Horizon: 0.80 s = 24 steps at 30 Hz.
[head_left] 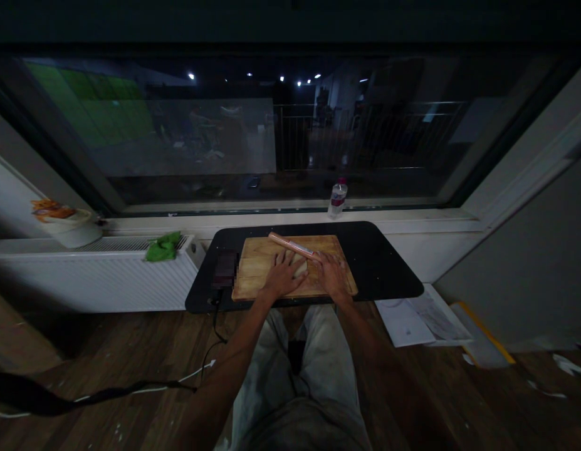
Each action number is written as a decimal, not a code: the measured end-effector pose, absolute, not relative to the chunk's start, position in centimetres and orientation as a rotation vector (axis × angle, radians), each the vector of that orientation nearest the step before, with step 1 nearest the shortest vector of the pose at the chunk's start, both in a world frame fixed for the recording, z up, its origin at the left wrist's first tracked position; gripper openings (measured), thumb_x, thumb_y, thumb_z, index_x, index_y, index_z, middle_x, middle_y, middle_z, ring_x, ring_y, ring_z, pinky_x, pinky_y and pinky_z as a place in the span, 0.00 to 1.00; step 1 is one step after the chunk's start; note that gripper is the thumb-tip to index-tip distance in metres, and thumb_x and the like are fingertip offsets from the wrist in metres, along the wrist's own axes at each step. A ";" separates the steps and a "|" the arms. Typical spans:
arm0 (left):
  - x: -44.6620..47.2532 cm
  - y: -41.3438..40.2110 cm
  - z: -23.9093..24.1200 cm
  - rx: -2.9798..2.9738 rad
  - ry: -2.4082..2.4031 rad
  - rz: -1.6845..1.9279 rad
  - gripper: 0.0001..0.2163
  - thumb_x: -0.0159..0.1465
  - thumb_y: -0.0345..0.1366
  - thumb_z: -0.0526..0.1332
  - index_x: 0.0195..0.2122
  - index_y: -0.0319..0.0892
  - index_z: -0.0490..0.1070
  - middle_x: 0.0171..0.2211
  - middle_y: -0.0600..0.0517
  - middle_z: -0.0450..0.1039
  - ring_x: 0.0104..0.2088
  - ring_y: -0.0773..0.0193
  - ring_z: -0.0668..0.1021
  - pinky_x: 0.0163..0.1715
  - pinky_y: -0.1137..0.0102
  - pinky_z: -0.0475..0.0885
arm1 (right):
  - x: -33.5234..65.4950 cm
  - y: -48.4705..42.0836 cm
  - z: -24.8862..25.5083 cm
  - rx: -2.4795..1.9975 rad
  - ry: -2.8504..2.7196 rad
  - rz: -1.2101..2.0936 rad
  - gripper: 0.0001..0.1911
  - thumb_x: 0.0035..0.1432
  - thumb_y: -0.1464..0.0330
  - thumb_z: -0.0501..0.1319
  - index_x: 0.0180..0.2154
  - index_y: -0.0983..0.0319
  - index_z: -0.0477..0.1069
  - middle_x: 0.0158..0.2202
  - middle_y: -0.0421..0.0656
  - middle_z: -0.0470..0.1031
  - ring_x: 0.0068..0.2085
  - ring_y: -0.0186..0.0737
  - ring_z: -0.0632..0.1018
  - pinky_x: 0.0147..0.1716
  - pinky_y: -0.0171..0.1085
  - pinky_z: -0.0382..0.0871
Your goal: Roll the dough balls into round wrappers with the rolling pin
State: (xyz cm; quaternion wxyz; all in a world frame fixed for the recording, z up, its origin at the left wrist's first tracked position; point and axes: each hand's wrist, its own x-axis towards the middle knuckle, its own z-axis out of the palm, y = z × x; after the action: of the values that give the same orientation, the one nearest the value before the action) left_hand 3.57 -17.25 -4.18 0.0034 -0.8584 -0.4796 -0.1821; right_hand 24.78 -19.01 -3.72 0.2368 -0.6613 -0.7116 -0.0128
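A pale, flat piece of what looks like dough (299, 268) lies on the wooden cutting board (252, 275). My left hand (283, 274) rests on it, fingers spread and palm down. A wooden rolling pin (293, 245) slants across the back of the board, its left end near the far edge. At its right end is my right hand (332, 274), with fingers closed around it; the exact grip is partly hidden in the dim light.
Under the board is a black table (379, 263). A blurred dark object (224, 269) with a cable sits left of the board. Behind stands a water bottle (337, 199) on the windowsill. A green cloth (163, 247) lies on the radiator (144, 282); papers (405, 321) are low at the right.
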 end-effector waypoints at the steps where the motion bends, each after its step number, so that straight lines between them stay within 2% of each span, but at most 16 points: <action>1: 3.5 -17.3 -4.2 -2.709 -1.485 -0.568 0.26 0.80 0.55 0.56 0.77 0.61 0.68 0.80 0.47 0.62 0.80 0.38 0.62 0.78 0.36 0.57 | 24.8 -19.0 -3.7 -1.814 -1.950 -0.035 0.24 0.83 0.63 0.53 0.71 0.59 0.73 0.65 0.54 0.82 0.66 0.56 0.76 0.67 0.51 0.60; 7: 3.0 -17.5 -4.1 -2.769 -1.465 -0.569 0.24 0.80 0.53 0.57 0.76 0.63 0.70 0.81 0.49 0.61 0.81 0.35 0.59 0.79 0.34 0.55 | 24.7 -18.9 -3.8 -1.815 -1.948 -0.019 0.23 0.83 0.64 0.52 0.71 0.59 0.73 0.66 0.53 0.81 0.67 0.55 0.75 0.68 0.52 0.60; 14: 2.7 -17.7 -3.6 -2.832 -1.467 -0.590 0.22 0.81 0.51 0.57 0.72 0.60 0.75 0.82 0.49 0.60 0.82 0.36 0.57 0.79 0.33 0.53 | 24.7 -19.0 -3.7 -1.817 -1.945 -0.007 0.24 0.83 0.64 0.53 0.72 0.60 0.72 0.66 0.54 0.81 0.67 0.56 0.76 0.69 0.53 0.59; 24: 2.2 -17.2 -3.6 -2.919 -1.451 -0.544 0.25 0.75 0.41 0.63 0.72 0.61 0.76 0.83 0.53 0.57 0.82 0.39 0.57 0.80 0.34 0.48 | 24.6 -19.1 -3.6 -1.821 -1.952 -0.004 0.24 0.83 0.65 0.53 0.72 0.59 0.73 0.67 0.53 0.81 0.67 0.55 0.76 0.67 0.52 0.61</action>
State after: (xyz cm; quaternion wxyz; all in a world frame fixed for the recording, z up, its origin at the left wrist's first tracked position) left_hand 2.19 -17.19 -3.61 -0.0815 -0.8803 -0.4376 -0.1642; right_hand 24.58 -19.11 -3.62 0.2338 -0.6633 -0.7109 -0.0016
